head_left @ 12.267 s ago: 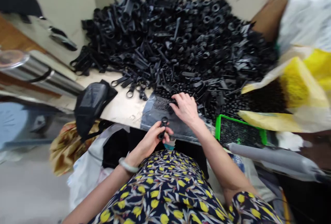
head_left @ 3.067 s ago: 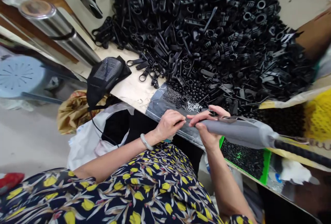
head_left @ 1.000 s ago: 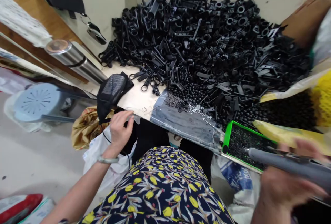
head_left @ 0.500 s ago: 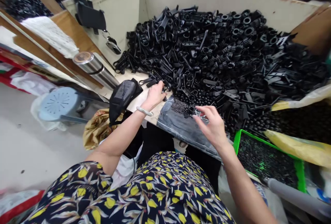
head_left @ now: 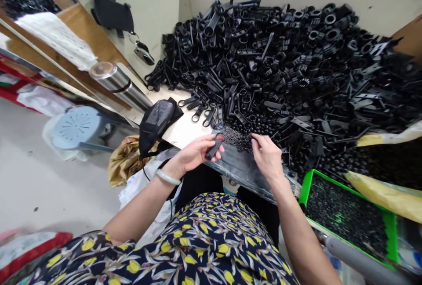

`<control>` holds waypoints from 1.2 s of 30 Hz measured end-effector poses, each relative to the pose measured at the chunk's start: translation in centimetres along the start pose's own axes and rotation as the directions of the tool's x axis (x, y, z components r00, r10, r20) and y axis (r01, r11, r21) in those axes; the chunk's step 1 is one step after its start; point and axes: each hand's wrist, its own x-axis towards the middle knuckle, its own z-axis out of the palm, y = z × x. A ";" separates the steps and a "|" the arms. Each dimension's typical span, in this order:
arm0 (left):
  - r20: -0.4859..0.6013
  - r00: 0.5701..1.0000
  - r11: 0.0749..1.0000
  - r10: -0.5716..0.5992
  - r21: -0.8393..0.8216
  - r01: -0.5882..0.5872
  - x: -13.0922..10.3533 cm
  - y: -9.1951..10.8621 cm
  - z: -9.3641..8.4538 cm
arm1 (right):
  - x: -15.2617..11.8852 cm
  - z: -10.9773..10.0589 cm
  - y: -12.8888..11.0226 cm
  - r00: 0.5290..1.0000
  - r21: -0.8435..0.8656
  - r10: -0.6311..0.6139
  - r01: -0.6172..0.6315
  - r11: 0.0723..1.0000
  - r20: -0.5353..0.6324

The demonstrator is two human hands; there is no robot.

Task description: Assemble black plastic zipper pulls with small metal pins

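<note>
Head view: ringed black plastic part in hand, at the bench edge.
Left hand point(head_left: 194, 153): ours, fingers closed round one ringed black plastic part point(head_left: 215, 146), held above the near edge of the grey work surface point(head_left: 242, 166). Right hand point(head_left: 267, 156): ours, fingers curled in by the small dark beads point(head_left: 235, 138); whether they grip anything, we cannot tell. Beyond both: one large heap of black plastic parts point(head_left: 263, 61). To our left: one black mesh pouch point(head_left: 160, 118), one steel flask point(head_left: 120, 85). To our right: one green tray point(head_left: 346, 214) of small black pieces.
</note>
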 end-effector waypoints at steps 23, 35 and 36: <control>0.075 0.976 0.827 0.204 0.520 -0.213 -0.7 -5.7 6.3 | -6.3 -1.1 -4.9 0.988 0.066 -0.062 0.072 0.995 -0.139; 0.053 0.951 0.729 0.305 0.629 -0.269 -0.8 -6.3 6.6 | -7.0 -0.2 -5.4 0.963 -0.035 -0.106 0.101 0.994 -0.246; 0.047 0.950 0.722 0.309 0.638 -0.266 -0.8 -6.2 6.7 | -7.1 -0.2 -5.5 0.962 -0.043 -0.115 0.108 0.993 -0.249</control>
